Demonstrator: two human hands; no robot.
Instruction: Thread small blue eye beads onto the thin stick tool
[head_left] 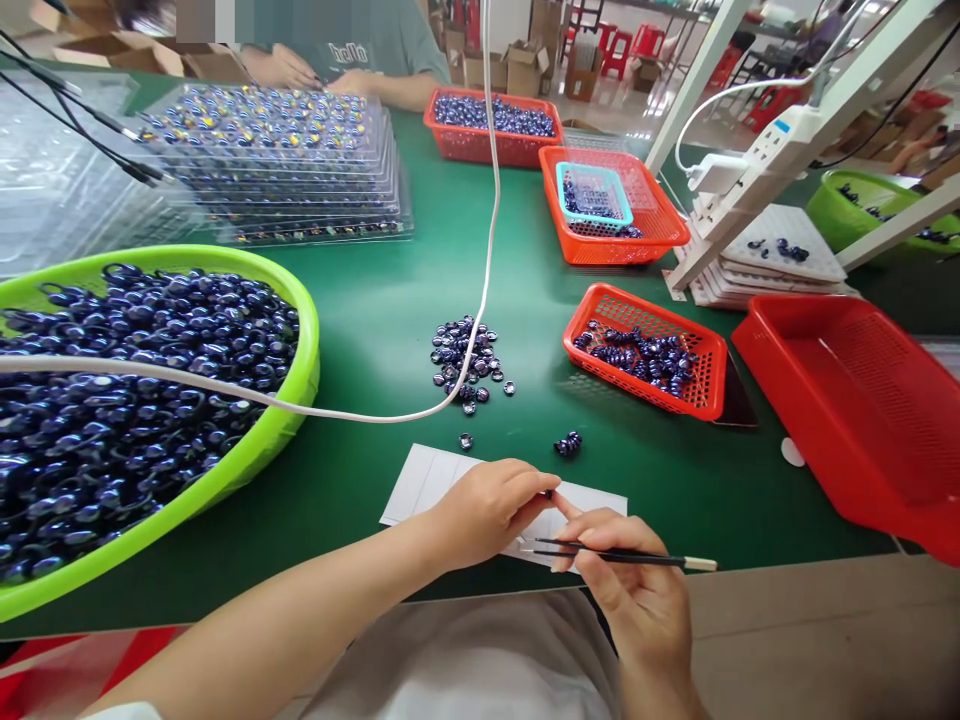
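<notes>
My left hand point(491, 505) is closed in a pinch over a white sheet point(427, 480), with a small dark piece point(550, 493) at its fingertips, mostly hidden. Black tweezers point(630, 557) with a pale end lie in my right hand point(637, 580), whose fingers are wrapped round them; a fingertip reaches toward the dark piece. Beyond the sheet sits a small cluster of shiny dark-blue parts point(568, 445), and one single round part point(466, 440) lies left of it. Farther back is a loose pile of such round parts point(461, 350).
A green basket point(311, 330) heaped with dark-blue parts stands left. A white cable point(375, 417) crosses the table. Right are a small red basket point(705, 385) with parts and a large red bin point(847, 400). Stacked clear trays point(390, 190) stand before a person point(405, 60) at the far side.
</notes>
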